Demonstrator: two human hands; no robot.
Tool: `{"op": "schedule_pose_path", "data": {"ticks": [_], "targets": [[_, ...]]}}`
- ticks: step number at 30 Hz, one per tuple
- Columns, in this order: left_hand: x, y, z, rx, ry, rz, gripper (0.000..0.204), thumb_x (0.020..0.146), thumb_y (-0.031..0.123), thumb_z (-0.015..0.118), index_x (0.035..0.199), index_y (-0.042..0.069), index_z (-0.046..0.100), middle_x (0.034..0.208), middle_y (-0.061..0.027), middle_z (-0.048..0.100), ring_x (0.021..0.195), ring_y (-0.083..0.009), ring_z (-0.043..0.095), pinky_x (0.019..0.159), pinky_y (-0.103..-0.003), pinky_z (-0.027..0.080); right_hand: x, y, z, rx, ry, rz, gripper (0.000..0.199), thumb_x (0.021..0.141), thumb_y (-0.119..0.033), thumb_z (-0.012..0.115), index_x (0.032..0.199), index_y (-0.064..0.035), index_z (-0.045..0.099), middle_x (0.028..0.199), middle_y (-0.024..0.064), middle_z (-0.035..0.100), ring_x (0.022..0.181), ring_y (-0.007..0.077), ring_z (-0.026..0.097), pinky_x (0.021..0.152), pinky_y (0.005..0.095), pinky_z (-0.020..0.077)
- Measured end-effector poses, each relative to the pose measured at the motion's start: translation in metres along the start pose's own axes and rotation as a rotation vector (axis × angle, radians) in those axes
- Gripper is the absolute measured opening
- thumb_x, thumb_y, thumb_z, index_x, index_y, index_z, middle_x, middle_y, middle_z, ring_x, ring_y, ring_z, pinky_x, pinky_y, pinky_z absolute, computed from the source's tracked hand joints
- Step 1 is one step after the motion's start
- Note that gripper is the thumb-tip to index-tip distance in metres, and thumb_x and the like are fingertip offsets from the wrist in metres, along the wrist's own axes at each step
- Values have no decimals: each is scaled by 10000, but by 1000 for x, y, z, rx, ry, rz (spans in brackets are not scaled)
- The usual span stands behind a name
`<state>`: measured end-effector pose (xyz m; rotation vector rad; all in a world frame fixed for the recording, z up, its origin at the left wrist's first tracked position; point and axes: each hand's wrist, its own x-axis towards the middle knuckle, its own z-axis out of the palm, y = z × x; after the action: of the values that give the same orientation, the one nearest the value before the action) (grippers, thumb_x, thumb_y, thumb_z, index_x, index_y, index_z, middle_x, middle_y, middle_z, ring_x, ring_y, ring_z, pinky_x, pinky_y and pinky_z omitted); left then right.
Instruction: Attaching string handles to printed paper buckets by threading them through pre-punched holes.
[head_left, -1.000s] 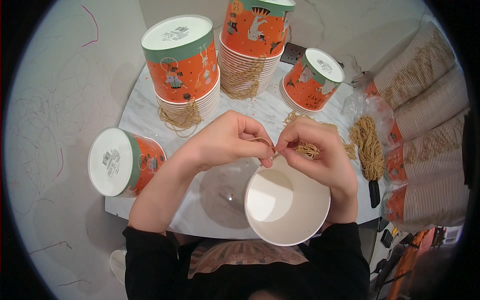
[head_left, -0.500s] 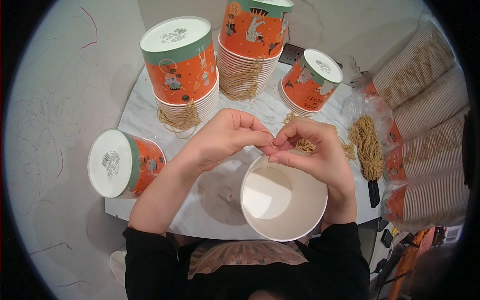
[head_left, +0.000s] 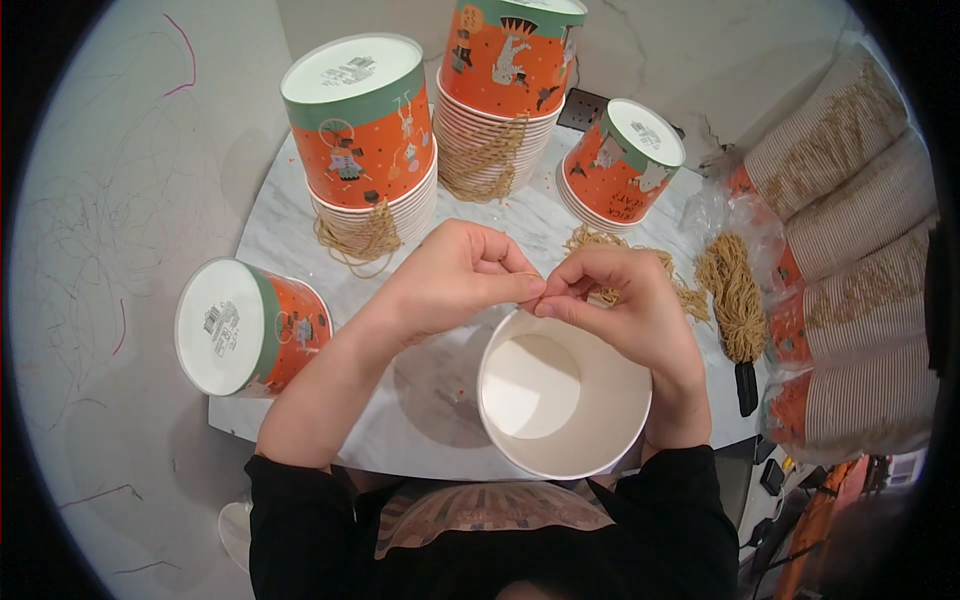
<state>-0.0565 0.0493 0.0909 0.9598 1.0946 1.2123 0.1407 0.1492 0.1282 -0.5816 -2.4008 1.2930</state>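
A white-lined paper bucket [head_left: 612, 420] is tilted toward me at the table's front edge, its open mouth facing up. At its far rim my left hand [head_left: 465, 270] and my right hand [head_left: 625, 295] meet fingertip to fingertip. Both are closed in a pinch. Whatever lies between the fingers is too small or hidden to name. Just behind the right hand lies a loose heap of tan cord [head_left: 690, 298], partly covered by it. A thicker bundle of tan cord [head_left: 738, 300] with a black wrapped end is to the right.
Upside-down stacks of orange and green buckets [head_left: 360, 150] [head_left: 505, 75] with tan cord handles stand at the back. A shorter bucket stack [head_left: 615, 165] is back right. One bucket [head_left: 225, 325] lies at the left. Bagged bucket stacks [head_left: 870, 310] line the right side.
The bucket has shifted slightly up and to the left. Both hands stay pinched together at its rim, with the fingertips a little closer to it.
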Motion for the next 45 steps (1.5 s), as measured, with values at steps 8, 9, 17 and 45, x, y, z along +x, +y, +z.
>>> {"op": "schedule_pose_path", "data": {"ticks": [8, 9, 17, 45], "targets": [[-2, 8, -5, 94, -100, -48, 152, 919, 105, 719, 957, -41, 703, 868, -103, 741, 786, -104, 691, 735, -221, 519, 0, 4, -4, -16, -52, -56, 155, 872, -105, 758, 941, 16, 689, 823, 80, 696, 747, 148, 669, 689, 291, 531], [-2, 8, -5, 104, -116, -47, 149, 916, 107, 717, 958, -36, 705, 850, -84, 734, 763, -94, 678, 715, -220, 510, 0, 1, -5, -29, -49, -46, 161, 845, -74, 776, 938, 18, 682, 850, 65, 679, 788, 135, 654, 720, 282, 519], [3, 3, -6, 31, -72, -39, 154, 902, 126, 713, 934, -25, 704, 833, -44, 702, 734, -73, 618, 671, -215, 470, 0, -6, -5, -183, 29, -172, 288, 723, -25, 848, 955, 1, 678, 872, 58, 642, 830, 163, 635, 752, 283, 513], [3, -7, 5, 216, 163, 230, 75, 854, -2, 656, 926, 10, 640, 894, 24, 643, 700, 39, 541, 580, -150, 397, 8, 4, 1, -200, 105, -308, 143, 788, -12, 747, 908, 0, 670, 875, 93, 645, 823, 229, 679, 734, 331, 535]]}}
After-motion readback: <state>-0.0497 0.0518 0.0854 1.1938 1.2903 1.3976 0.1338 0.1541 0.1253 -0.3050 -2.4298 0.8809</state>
